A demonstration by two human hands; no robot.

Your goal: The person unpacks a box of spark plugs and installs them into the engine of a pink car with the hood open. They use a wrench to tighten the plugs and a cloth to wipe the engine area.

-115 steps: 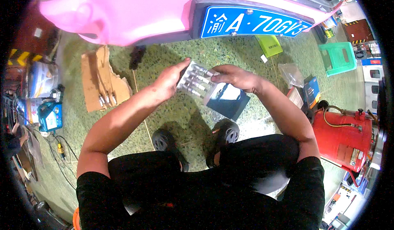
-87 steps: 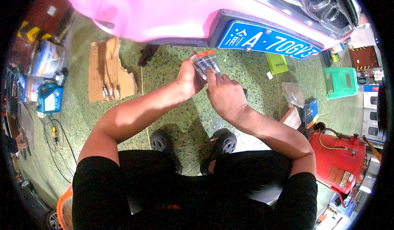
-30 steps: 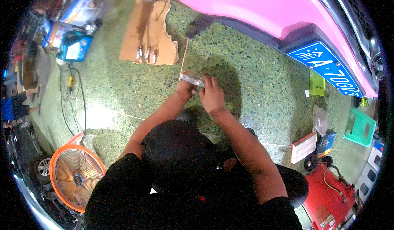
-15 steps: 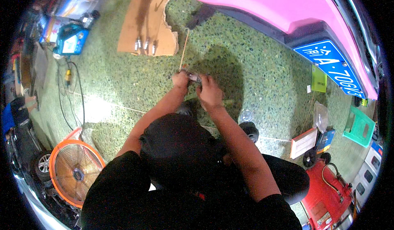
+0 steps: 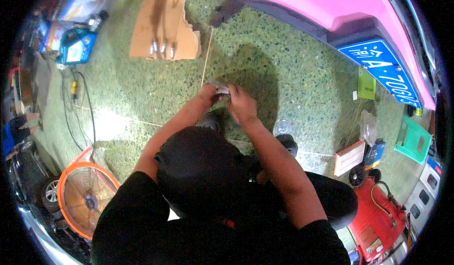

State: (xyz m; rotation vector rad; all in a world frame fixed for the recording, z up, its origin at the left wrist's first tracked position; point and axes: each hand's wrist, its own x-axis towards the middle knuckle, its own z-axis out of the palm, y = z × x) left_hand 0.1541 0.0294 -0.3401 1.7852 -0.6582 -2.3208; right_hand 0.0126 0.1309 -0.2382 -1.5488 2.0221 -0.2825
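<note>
Both hands meet over the green speckled terrazzo floor (image 5: 142, 99), just ahead of the person's knees. The left hand (image 5: 208, 95) and the right hand (image 5: 241, 106) are closed from either side on a small clear plastic packet with silvery contents (image 5: 221, 89), held between them just above the floor; what is inside is too small to tell. The fingers are curled tight around its ends, so neither hand is free.

As a judgement, the step in hand is opening or sorting the packet, with the two hands working against each other at its edge. The next move calls for a firm pinch on one side and a careful pull with the other, kept low over the floor so nothing small rolls away.

Ahead lies a torn sheet of brown cardboard (image 5: 151, 24) carrying three short metal cylinders (image 5: 161, 48), well apart from the hands. A pink car body (image 5: 312, 5) with a blue number plate (image 5: 383, 71) runs along the upper right, and an orange floor fan (image 5: 85, 194) stands at the lower left.
</note>
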